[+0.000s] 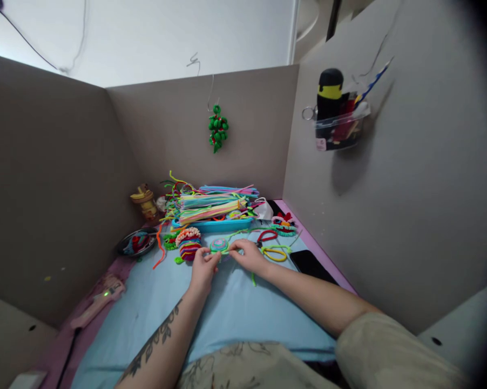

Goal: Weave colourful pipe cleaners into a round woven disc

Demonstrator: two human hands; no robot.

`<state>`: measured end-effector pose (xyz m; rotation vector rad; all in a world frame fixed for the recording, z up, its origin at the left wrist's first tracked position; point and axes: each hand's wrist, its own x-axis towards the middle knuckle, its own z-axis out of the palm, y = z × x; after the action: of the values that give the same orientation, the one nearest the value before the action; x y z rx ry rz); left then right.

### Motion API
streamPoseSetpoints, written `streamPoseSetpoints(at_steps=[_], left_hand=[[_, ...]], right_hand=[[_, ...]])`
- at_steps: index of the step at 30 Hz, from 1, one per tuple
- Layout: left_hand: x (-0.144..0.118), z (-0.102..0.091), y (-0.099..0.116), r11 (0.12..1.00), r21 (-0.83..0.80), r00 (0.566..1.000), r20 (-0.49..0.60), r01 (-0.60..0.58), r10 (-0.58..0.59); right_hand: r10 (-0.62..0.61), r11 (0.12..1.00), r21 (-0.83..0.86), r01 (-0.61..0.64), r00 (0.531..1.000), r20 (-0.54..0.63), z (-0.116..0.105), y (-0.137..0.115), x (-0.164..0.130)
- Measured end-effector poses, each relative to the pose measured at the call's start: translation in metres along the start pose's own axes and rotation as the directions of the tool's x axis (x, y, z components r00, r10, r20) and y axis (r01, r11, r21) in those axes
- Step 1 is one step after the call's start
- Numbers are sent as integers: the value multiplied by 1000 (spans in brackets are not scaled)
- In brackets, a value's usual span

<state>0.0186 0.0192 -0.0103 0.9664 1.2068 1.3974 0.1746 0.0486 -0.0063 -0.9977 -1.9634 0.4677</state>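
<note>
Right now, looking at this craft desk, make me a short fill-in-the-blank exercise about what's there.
1. Both the left hand and the right hand touch a small coiled disc lying on the ____ cloth.
2. The pile of pipe cleaners rests in a ____ tray.
3. A ____ ornament hangs on the back partition.
4. The dark phone lies to the person's ____.

Missing words: blue; blue; green; right

Fuzzy pipe cleaners [211, 205] fill a smooth blue plastic tray [215, 225], the bench [227, 308] wears matt light-blue cloth, and the dark bowl [136, 243] looks like glossy metal, though it's small.
</note>
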Motion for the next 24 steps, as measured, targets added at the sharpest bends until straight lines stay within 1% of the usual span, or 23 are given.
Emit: streamPoseSetpoints(at_steps=[2,4,7,10,12,14,16,18,21,24], left_hand=[[0,0,1,1000,-7,1000,22,-11,11],[-1,0,2,1000,-8,999,41,-26,26],[-3,2,3,999,4,997,64,-50,50],[-3,2,4,997,11,993,92,-71,70],[-2,1,4,997,-8,993,81,-80,81],[1,-1,5,995,-44,995,42,-87,89],[4,-4,7,992,-85,995,2,-96,97],[6,-6,8,987,-123,995,-18,-99,98],[8,-9,10,981,-174,997,-15,-81,80],[6,-9,12,972,-234,999,19,-34,40]], right_hand=[[23,999,40,-23,1000,-1,-2,0,1],[19,999,49,-19,1000,5,-3,0,2],[-1,1000,17,1,1000,3,-4,1,3],[22,999,-25,-22,1000,-9,-3,4,4],[17,999,-50,-19,999,-32,-2,7,4],[-31,996,-85,24,996,-78,-4,9,4],[-83,988,-141,65,988,-128,-10,11,5],[-106,978,-195,71,979,-172,-17,11,7],[-103,976,-213,53,968,-231,-28,13,12],[-71,985,-166,34,972,-223,-34,17,16]])
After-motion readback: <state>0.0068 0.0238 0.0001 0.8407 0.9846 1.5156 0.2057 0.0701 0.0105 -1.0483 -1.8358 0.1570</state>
